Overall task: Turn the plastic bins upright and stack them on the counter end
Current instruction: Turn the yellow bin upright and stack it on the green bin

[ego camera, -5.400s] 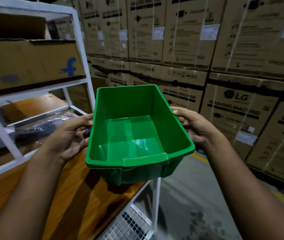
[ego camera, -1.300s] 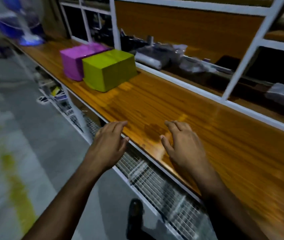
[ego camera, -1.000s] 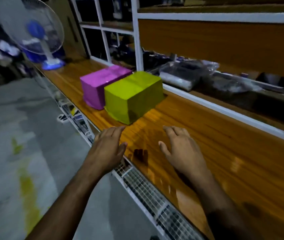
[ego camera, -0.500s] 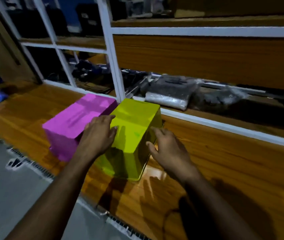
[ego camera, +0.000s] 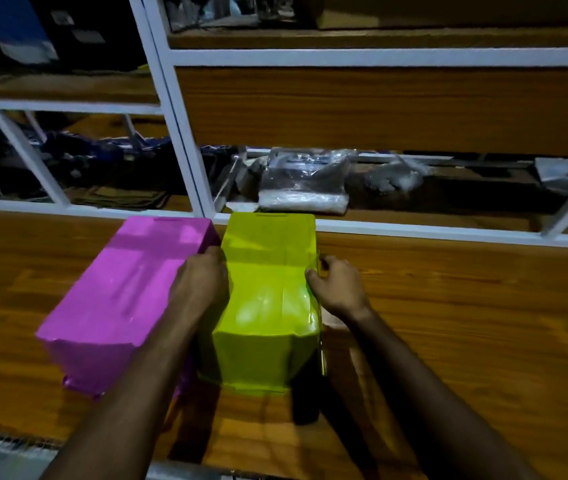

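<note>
In the head view, the only one, two bins lie mouth-down on the wooden worktop (ego camera: 449, 323). The yellow-green bin (ego camera: 268, 296) sits between the two hands, and the purple bin (ego camera: 126, 289) lies just outside the left fingers, its long side close against the yellow-green one.

The left hand (ego camera: 199, 285) is pressed to the left wall of the yellow-green bin, in the narrow gap between the two bins. Its fingers (ego camera: 215, 254) curl over the top edge. The right hand (ego camera: 339, 289) clasps the right wall, with its fingers (ego camera: 326, 263) hooked around the rim near that side. Both hands appear closed on the bin, though how firmly they squeeze cannot be told, and it rests flat on the worktop.

Beyond the fingertips runs a white shelf frame (ego camera: 185, 133), with plastic-wrapped packages (ego camera: 303, 188) on the shelf behind it.

The step in hand looks like lifting and flipping this bin. The risks are plain:
- The left knuckles are wedged beside the purple bin, so a hasty lift could drag or nudge it along the worktop.
- The glossy walls taper, so a light pinch might slip mid-turn.
- Rotating away from the body could knock the bin's far end against the shelf frame, which stands just past it.
</note>
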`<act>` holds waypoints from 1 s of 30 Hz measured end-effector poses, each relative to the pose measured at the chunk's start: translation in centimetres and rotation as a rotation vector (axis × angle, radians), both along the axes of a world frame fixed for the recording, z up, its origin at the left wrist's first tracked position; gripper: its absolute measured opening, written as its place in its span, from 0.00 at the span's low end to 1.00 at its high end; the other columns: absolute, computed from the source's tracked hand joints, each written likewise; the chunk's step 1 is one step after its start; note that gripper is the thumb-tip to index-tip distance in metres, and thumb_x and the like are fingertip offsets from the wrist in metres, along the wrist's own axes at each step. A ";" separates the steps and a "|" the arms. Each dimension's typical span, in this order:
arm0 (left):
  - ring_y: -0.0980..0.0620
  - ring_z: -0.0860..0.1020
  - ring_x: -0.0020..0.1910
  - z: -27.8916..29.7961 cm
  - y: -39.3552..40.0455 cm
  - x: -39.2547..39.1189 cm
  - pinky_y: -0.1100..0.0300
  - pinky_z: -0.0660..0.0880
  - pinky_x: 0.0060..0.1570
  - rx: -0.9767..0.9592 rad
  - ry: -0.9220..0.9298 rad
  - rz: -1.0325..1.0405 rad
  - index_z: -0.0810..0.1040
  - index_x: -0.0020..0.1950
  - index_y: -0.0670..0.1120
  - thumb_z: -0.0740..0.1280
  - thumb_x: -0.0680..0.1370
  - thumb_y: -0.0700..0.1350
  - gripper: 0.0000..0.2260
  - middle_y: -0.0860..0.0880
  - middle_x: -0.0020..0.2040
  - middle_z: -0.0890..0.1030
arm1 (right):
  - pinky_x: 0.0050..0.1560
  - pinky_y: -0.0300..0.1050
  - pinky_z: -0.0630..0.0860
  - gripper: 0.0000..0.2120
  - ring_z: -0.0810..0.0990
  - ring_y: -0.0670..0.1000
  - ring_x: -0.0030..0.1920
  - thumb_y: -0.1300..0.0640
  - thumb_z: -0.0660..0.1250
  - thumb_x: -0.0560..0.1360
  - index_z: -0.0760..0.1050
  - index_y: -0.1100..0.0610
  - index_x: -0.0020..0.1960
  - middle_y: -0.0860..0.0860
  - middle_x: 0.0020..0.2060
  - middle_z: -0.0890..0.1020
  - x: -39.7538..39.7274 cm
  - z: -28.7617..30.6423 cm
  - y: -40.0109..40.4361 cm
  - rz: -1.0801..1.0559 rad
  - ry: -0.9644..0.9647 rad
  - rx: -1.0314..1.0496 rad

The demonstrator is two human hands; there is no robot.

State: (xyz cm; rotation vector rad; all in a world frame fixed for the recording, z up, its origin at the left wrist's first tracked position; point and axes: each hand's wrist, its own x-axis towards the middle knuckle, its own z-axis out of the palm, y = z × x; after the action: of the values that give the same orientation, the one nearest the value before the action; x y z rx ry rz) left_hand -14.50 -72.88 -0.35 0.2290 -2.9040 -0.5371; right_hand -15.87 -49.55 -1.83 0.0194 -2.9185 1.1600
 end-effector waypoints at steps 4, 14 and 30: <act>0.35 0.80 0.51 0.8 1.9 1.1 0.49 0.76 0.46 0.095 0.079 -0.037 0.79 0.58 0.45 0.63 0.76 0.44 0.12 0.37 0.51 0.83 | 0.48 0.44 0.72 0.13 0.82 0.58 0.56 0.56 0.68 0.76 0.82 0.60 0.57 0.57 0.53 0.86 0.8 0.2 1.2 -0.013 0.008 -0.099; 0.45 0.83 0.50 1.5 9.8 3.3 0.52 0.79 0.53 0.303 0.119 -0.114 0.83 0.58 0.50 0.70 0.74 0.48 0.13 0.44 0.49 0.86 | 0.44 0.38 0.66 0.28 0.83 0.55 0.52 0.44 0.62 0.65 0.82 0.56 0.60 0.54 0.53 0.85 3.1 4.8 11.1 -0.079 0.131 -0.034; 0.39 0.83 0.42 -5.4 14.0 3.1 0.39 0.81 0.42 0.671 -0.170 -0.273 0.78 0.50 0.56 0.70 0.72 0.45 0.09 0.40 0.41 0.83 | 0.62 0.57 0.71 0.28 0.71 0.58 0.63 0.38 0.63 0.70 0.76 0.47 0.67 0.50 0.58 0.76 6.0 8.0 11.9 0.004 0.273 0.161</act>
State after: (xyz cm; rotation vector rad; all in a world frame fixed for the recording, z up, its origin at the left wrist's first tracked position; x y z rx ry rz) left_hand -11.39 -58.85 -5.80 -0.0457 -2.8122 -1.5991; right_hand -9.84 -37.65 6.19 0.1693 -2.7585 0.8427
